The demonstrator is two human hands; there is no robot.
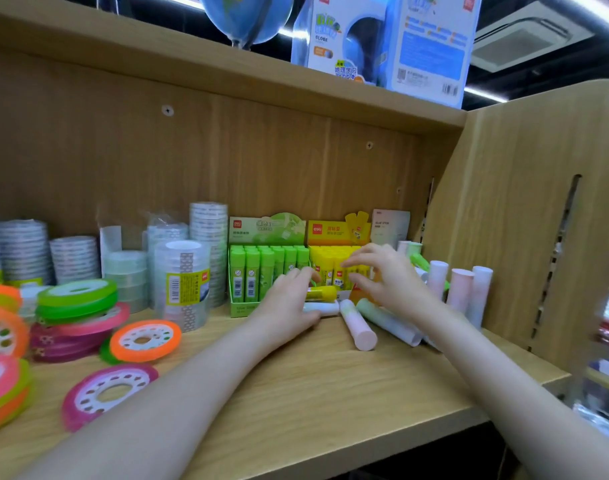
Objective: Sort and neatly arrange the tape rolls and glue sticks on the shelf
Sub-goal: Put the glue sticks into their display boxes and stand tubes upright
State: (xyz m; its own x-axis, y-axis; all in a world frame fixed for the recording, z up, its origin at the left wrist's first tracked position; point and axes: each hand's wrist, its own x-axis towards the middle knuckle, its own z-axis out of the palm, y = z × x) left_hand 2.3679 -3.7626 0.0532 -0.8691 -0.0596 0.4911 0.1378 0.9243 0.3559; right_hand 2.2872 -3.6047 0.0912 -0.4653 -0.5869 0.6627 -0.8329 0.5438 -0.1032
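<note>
Left grip (289,299) relaxed over white glue stick (322,308), yellow glue stick (322,293) beside fingertips; right grip (382,275) spread, empty.

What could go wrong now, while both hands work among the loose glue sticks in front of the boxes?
1. The pastel glue sticks lying on the shelf are round; a nudge from the right hand might roll them toward the front edge.
2. The upright pastel sticks stand close beside the right forearm and could be knocked over.
3. The left hand is at the yellow glue stick near the green box and could push it askew.
</note>
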